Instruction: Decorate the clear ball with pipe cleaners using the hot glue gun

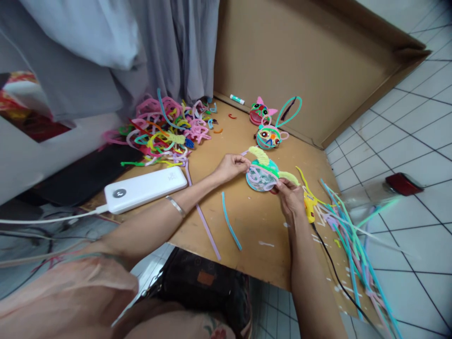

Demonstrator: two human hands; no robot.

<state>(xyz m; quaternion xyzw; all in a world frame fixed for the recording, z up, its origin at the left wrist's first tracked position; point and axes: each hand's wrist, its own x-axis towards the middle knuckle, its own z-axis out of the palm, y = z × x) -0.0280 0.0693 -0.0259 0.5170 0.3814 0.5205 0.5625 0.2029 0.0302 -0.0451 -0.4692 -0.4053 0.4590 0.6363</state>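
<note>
Between my hands is a round, ball-like ornament [260,181] covered with green, teal and lilac pipe cleaners. Pale yellow coiled pieces [259,155] stick out from its top and its right side. My left hand [233,168] pinches the ornament's left edge, where a lilac pipe-cleaner end shows just above the fingers. At the lower right edge, the thumb and fingers of my right hand [290,195] close on the rim. A blue pipe cleaner [231,221] and a long lilac pipe cleaner [208,230] lie on the table in front.
A tangled heap of colourful pipe cleaners [169,125] covers the back left, behind a white power bank [146,189]. Two finished-looking animal balls, one blue-green [268,137] and one red-green [258,113], stand behind. Right of my hand lie a yellow glue gun [310,207] and long pipe cleaners [348,240].
</note>
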